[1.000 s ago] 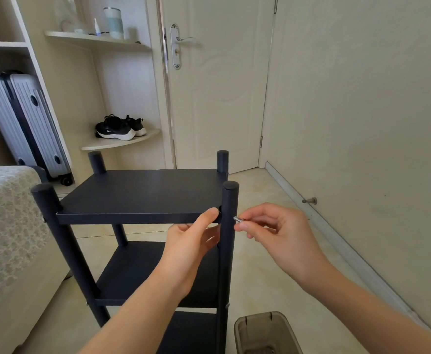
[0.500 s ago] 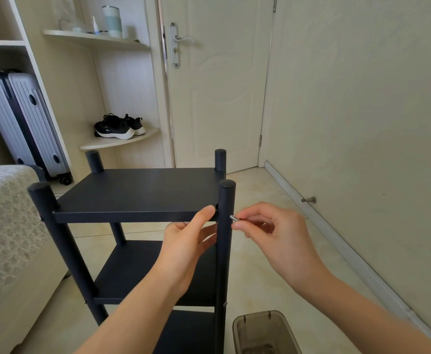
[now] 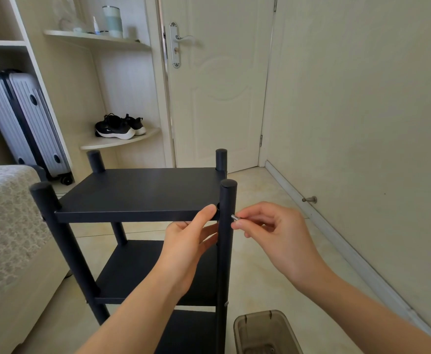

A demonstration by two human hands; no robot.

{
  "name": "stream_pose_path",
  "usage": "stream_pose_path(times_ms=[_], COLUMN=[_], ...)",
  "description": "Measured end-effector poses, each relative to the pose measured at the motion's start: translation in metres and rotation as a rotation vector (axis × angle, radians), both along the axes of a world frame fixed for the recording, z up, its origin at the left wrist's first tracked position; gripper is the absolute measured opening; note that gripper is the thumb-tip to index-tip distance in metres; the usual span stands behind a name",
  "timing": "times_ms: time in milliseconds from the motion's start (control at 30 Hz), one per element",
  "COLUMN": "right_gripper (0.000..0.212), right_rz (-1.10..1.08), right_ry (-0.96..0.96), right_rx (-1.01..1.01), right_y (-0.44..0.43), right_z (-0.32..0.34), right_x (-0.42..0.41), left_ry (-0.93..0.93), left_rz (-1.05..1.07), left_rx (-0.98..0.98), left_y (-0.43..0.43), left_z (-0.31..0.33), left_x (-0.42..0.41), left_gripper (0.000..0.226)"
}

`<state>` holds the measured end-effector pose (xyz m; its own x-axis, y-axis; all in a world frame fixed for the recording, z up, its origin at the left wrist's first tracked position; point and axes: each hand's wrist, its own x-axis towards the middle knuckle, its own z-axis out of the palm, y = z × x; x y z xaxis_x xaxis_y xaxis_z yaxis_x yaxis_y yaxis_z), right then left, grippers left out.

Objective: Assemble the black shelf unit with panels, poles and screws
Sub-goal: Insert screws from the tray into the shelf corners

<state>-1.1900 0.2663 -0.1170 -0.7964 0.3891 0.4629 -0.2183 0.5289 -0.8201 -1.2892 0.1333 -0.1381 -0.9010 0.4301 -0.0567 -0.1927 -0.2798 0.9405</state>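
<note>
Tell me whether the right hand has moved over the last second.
Yes. The right hand, pinching the screw, has shifted left toward the front right pole; the screw's tip now reaches the pole's side.

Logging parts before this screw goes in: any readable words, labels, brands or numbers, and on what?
No readable text anywhere.
Black shoes: white side mark, no legible letters.
Small bottle on the upper shelf: label too blurred to read.
Shelf unit, screw: no markings visible.

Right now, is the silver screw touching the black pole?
Cannot tell. In the head view the screw's tip meets the pole's edge, but depth is unclear.
</note>
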Motion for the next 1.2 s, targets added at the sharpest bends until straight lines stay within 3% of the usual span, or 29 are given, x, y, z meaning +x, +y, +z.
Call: stream_pose_path(times_ms=[67,233,467,633,800,1200], right_gripper=[0.015,0.015,0.010,0.011,0.015,0.012], right_rz=[0.001,-0.026,-0.083,-0.071,-0.072,-0.143], right_ry=[0.012,0.008,0.017,0.029,0.036,0.039], right_rx=[-0.006,0.032,0.066,0.082,0.105,0.375], right_y=[-0.0009,-0.0027,-0.0017,-0.0031,-0.0042,-0.0057], right_z=[0.0001,0.0004,-0.0005,-0.0002,0.0004,-0.0009], right_x=[-0.0004,-0.0016,-0.0019,-0.0014,-0.0010,-0.0012], left_ry=[-0.001,0.022,0.016,0.026,0.022,0.041], left_rz=[-0.002,-0.013,-0.011,-0.023,-0.017,0.005], left_rx=[-0.001,0.005,0.026,0.030,0.033,-0.001], left_y=[-0.0003,0.0009,0.0014,0.0015,0.0015,0.0037], left_z=[-0.0013,-0.0024,-0.0031,-0.0041,-0.0043,-0.0057], left_x=[-0.0017,-0.0030,-0.0054,-0.0030,-0.0033,-0.0027], left_gripper=[0.071,0.053,0.054,0.039,0.046,0.024])
